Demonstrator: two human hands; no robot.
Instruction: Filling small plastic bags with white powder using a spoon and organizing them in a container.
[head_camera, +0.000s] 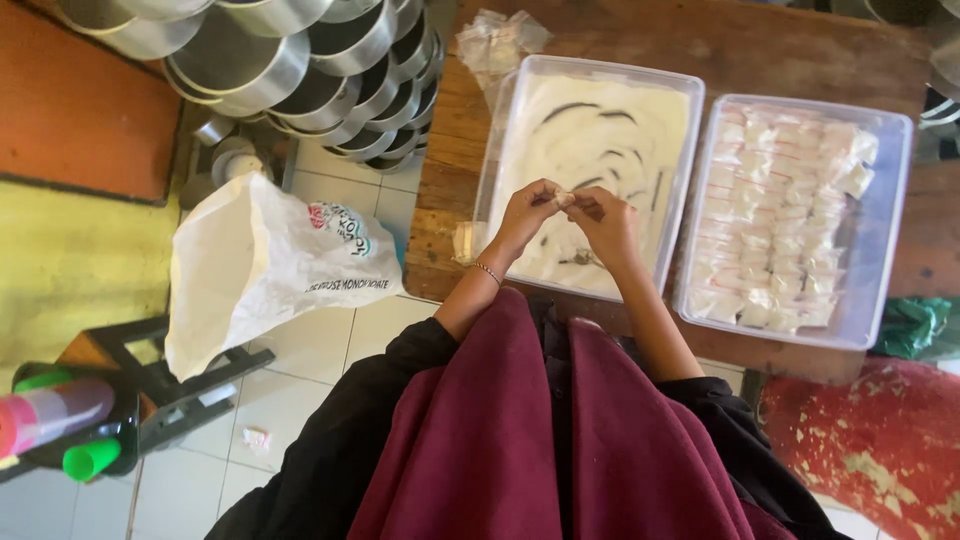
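Pinching small packet (566, 199) between fingers (552, 196)

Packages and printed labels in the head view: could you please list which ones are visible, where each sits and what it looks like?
White plastic bag: on the stool at left, crumpled, with dark print and a small red-and-green logo.
Small wrapped packets: rows of white, clear-wrapped pieces filling the right clear tray.
Clear empty wrappers: a loose pile on the wooden table.
Tiny packet: whitish, pinched between left hand and right hand.

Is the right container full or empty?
Nearly full: the right container holds rows of small white packets across almost its whole floor.
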